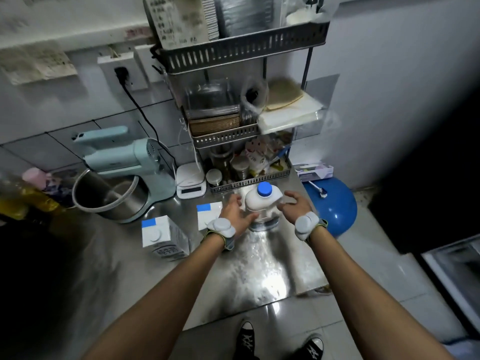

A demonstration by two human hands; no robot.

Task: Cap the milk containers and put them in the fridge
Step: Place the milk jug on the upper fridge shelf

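A white milk jug (pixel 261 203) with a blue cap (pixel 264 189) on top stands upright on the steel counter (pixel 259 268). My left hand (pixel 235 210) is spread at its left side, thumb touching the jug's lower body. My right hand (pixel 296 203) hovers open just to the jug's right, fingers apart. A white milk carton (pixel 163 237) with a white round cap and blue strip stands to the left. A second carton (pixel 209 214) with a blue strip stands behind my left wrist, partly hidden. The fridge's open front (pixel 457 271) shows at the right edge.
A pale blue stand mixer (pixel 124 162) with a steel bowl sits at the back left, a white scale (pixel 191 183) beside it. A tiered wire rack (pixel 246 141) full of jars and trays stands behind the jug. A blue ball (pixel 335 206) lies on the floor right of the counter.
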